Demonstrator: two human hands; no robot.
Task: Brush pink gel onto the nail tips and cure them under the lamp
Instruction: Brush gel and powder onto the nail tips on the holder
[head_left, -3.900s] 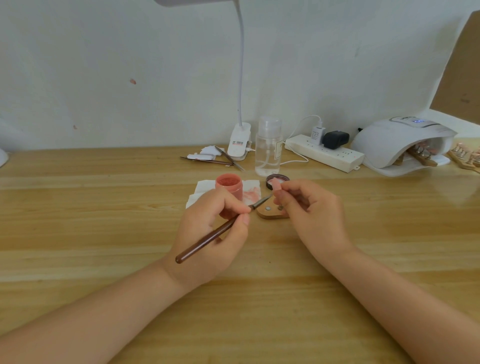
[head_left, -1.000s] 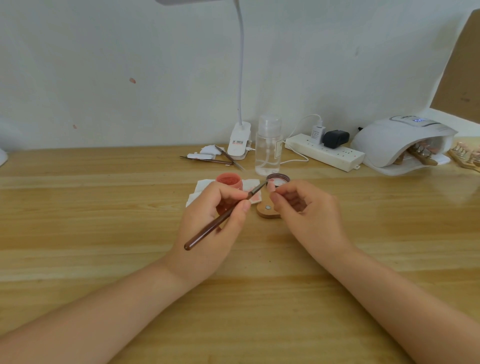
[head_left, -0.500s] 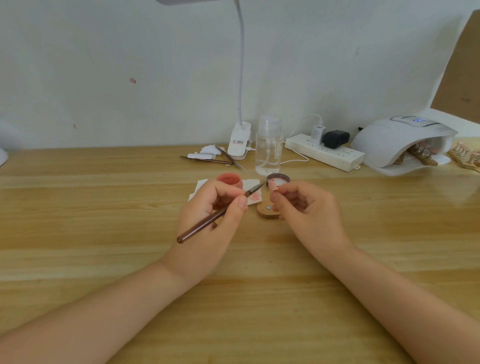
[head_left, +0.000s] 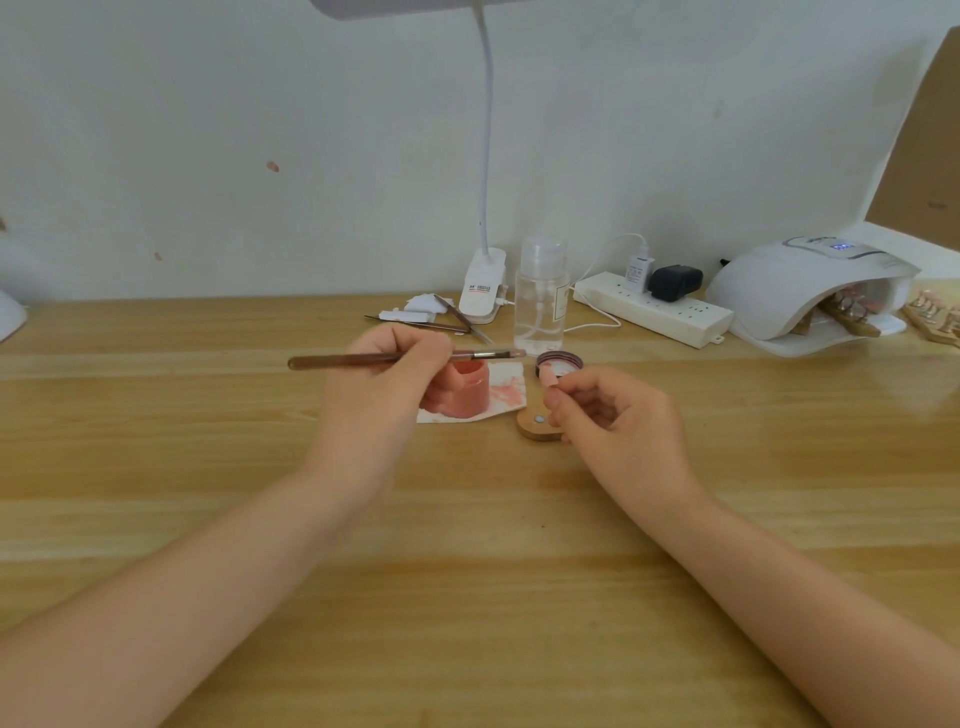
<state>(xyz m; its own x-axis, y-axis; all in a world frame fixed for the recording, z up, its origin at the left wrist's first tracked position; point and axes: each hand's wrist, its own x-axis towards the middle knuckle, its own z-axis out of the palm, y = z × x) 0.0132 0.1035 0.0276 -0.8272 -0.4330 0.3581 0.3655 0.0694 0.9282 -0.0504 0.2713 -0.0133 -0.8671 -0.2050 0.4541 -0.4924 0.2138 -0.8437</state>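
**Nail tip waits between strokes as brush lifts away**

Nail-tip work sits at the middle of a wooden table (head_left: 208, 467), with the white curing lamp (head_left: 800, 291) far right, well apart, wooden holders showing in its mouth. A pink gel jar (head_left: 467, 395) stands on a stained tissue (head_left: 506, 395), its lid (head_left: 560, 361) just beyond. The left hand (head_left: 384, 395) grips a brush (head_left: 363, 359) held level, bristles pointing right, clear of the tip. The right hand (head_left: 618, 421) pinches a pink nail tip (head_left: 548, 378) upright above a small wooden stand (head_left: 535, 426). Coating appears under way; next, the bristles likely need to meet gel or tip with a steady, light stroke.
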